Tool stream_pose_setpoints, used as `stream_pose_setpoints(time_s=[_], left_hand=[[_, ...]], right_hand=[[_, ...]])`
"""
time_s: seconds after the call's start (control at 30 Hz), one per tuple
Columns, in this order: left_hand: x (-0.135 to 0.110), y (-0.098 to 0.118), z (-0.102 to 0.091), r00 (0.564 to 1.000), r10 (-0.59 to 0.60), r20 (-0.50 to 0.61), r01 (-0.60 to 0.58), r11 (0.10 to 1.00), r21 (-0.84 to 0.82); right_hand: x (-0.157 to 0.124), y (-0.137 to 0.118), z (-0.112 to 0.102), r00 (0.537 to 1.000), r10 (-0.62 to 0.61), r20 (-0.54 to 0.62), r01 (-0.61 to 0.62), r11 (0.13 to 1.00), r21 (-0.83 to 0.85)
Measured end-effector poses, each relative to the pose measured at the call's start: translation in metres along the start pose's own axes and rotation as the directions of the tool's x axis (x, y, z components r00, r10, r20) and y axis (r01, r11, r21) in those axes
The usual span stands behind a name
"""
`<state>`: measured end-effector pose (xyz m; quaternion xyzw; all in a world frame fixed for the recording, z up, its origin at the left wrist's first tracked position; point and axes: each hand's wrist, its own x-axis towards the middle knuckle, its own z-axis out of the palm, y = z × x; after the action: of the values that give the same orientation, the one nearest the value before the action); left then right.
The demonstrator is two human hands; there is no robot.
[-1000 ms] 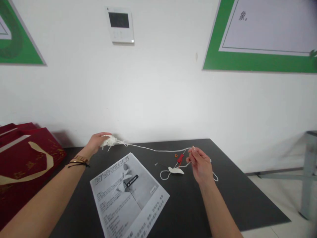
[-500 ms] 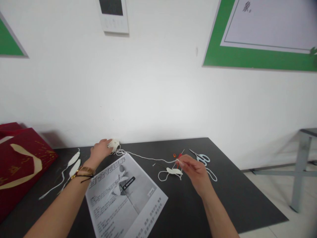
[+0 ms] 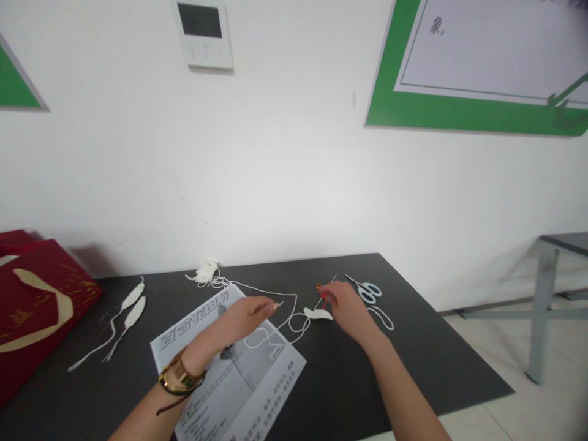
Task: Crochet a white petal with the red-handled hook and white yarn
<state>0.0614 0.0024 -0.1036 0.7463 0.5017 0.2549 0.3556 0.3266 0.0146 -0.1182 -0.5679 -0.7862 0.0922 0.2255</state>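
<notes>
My left hand (image 3: 248, 313) hovers over the printed instruction sheet (image 3: 229, 367), fingers stretched out to the right and holding nothing. Its fingertips are close to a slack loop of white yarn (image 3: 275, 331). The strand runs back to a small yarn ball (image 3: 205, 269) by the wall. My right hand (image 3: 348, 309) rests low on the black table (image 3: 413, 355), its fingers pinched around the red-handled crochet hook (image 3: 324, 295). A white crocheted petal (image 3: 318, 314) lies just left of that hand.
Light-blue scissors (image 3: 369, 288) lie behind my right hand. Two more white petals with yarn tails (image 3: 132, 304) lie at the left. A dark red gift bag (image 3: 32, 306) stands at the far left edge. A grey table leg (image 3: 537, 318) is at the right.
My left hand let go of the yarn ball and moved right over the sheet. My right hand released the taut strand, which now lies slack, and dropped to the crochet hook.
</notes>
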Motion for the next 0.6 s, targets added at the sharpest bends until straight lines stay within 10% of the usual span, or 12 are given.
stream_pose_setpoints(time_s=[0.17,0.43,0.6], left_hand=[[-0.003,-0.016,-0.011,0.978,-0.029,-0.206,0.085,0.960,0.269],[0.028,0.025,0.093,0.987,0.090,-0.132,-0.029,0.913,0.408],[0.061,0.019,0.119,0.972,0.020,-0.233,0.097,0.872,0.480]], right_hand=[[0.020,0.054,0.005,0.998,0.027,0.054,-0.021,0.994,-0.109],[0.040,0.070,0.031,0.986,-0.010,0.169,0.032,0.991,-0.132],[0.042,0.078,0.035,0.981,-0.037,0.189,0.059,0.992,-0.114]])
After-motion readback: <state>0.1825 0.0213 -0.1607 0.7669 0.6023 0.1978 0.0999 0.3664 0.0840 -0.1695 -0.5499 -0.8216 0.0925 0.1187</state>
